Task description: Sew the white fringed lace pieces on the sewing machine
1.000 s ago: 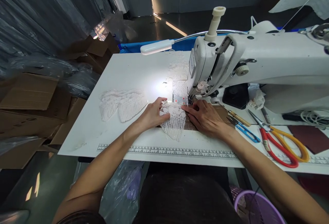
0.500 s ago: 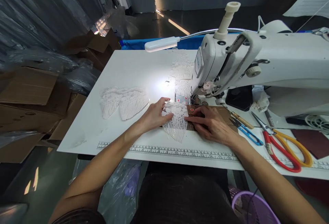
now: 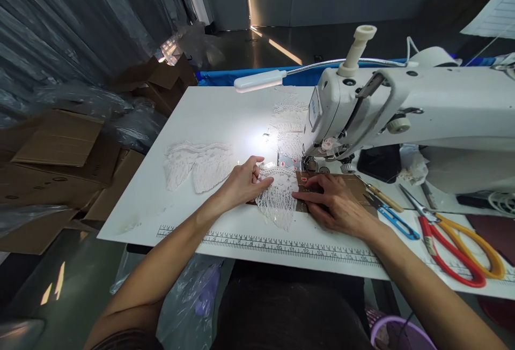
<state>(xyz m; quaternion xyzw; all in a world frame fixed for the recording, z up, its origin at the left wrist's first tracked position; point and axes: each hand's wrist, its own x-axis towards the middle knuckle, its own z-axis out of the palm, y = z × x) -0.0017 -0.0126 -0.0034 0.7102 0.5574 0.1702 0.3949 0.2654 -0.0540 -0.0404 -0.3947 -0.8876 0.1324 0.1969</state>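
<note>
A white lace piece (image 3: 277, 200) lies on the white sewing table (image 3: 209, 114), in front of the needle of a white sewing machine (image 3: 402, 109). My left hand (image 3: 241, 183) rests on its left edge, fingers curled and pressing the lace down. My right hand (image 3: 336, 202) lies flat on a brown cardboard patch (image 3: 354, 181) at the lace's right edge, fingers stretched toward the lace. Both hands sit just short of the presser foot (image 3: 308, 163).
More lace pieces (image 3: 199, 162) lie to the left and behind the needle (image 3: 287, 117). Blue thread snips (image 3: 392, 217), red and yellow scissors (image 3: 454, 243) lie right. A lamp (image 3: 260, 80) shines down. Cardboard boxes (image 3: 60, 146) stand left; a purple basket (image 3: 402, 334) below.
My right hand drew back a little from the needle toward me and flattened on the cardboard. The left hand stayed on the lace. The camera shifted slightly.
</note>
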